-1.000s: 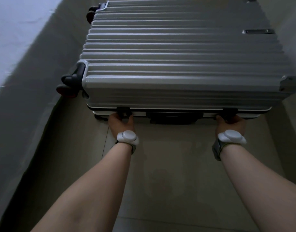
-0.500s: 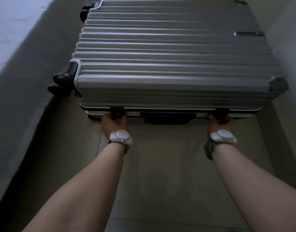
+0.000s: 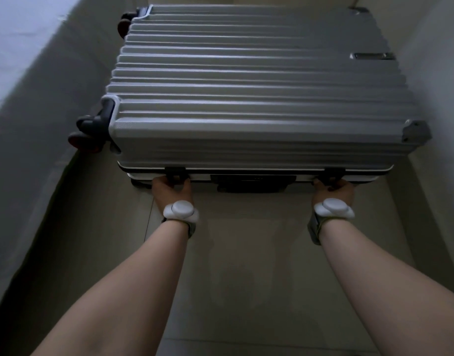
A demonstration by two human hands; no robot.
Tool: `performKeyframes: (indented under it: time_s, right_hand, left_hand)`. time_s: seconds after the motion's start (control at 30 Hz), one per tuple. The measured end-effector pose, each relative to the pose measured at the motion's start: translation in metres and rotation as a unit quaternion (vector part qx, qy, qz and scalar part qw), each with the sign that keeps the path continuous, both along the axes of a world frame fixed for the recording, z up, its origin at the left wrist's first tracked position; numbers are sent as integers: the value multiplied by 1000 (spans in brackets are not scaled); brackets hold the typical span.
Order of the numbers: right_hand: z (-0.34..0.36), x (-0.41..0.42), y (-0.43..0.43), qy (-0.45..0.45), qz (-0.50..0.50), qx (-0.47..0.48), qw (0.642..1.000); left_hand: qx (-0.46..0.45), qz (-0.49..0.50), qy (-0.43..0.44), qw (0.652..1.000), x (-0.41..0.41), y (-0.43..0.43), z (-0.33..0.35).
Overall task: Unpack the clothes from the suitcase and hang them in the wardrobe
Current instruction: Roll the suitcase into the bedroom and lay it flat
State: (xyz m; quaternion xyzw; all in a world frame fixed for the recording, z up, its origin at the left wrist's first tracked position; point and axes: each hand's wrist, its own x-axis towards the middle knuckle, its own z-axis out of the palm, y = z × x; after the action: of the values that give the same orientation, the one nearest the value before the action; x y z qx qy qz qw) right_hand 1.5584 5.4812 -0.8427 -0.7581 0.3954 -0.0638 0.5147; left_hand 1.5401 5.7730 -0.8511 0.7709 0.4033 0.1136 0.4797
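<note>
Still no lift: the suitcase (image 3: 259, 98) lies shut mid-frame, left hand (image 3: 169, 188) fingers curled on the left latch (image 3: 175, 172), right hand (image 3: 334, 190) gripping the right latch (image 3: 334, 173). With those 2 catches apparently unreleased, unpacking hasn't begun.

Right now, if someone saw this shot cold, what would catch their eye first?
The big ribbed silver suitcase, lying flat and closed on the floor, fills the upper half of the view. At its near edge the left hand grips the left latch and the right hand grips the right latch. A white round device sits on each wrist.
</note>
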Motion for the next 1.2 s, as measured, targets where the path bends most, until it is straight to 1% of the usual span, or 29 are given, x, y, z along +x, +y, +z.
performKeyframes:
  time_s: [0.07,0.13,0.2,0.27,0.4,0.47,0.6,0.73,0.83,0.93,1.03,1.13,1.2]
  right_hand:
    - [4,-1,7,2,-8,-18,1000]
    - [8,-2,18,-4,-29,-54,998]
    - [16,-2,31,-19,-55,-62,996]
    - [25,2,40,-20,-53,-64,996]
    - [41,8,51,50,-8,-89,995]
    - [47,9,54,73,10,-83,994]
    - [54,6,50,70,37,-82,994]
    - [60,6,49,27,41,-44,998]
    - [71,12,53,-4,20,-12,1000]
    - [92,19,55,-14,2,6,1000]
    - [121,29,52,-18,-8,8,1000]
    - [155,41,45,-77,-15,21,997]
    - [174,53,40,-138,-24,35,990]
  left_hand:
    - [-20,-3,-14,1000,-1,-4,3]
    - [-15,15,-29,999,-1,-11,9]
    - [-16,39,-33,999,-1,-23,25]
    - [-11,28,-32,999,2,-35,34]
    - [-20,-19,-6,1000,11,-61,50]
    - [-23,-27,2,999,15,-67,55]
    - [-43,-32,13,998,19,-66,62]
    - [-73,-36,-2,997,18,-72,72]
    - [-78,-25,-16,997,22,-78,89]
    - [-61,-29,-25,997,29,-79,107]
    - [-16,-71,-52,996,33,-82,124]
    - [80,-152,-125,977,42,-87,148]
    - [128,-185,-138,965,55,-91,170]
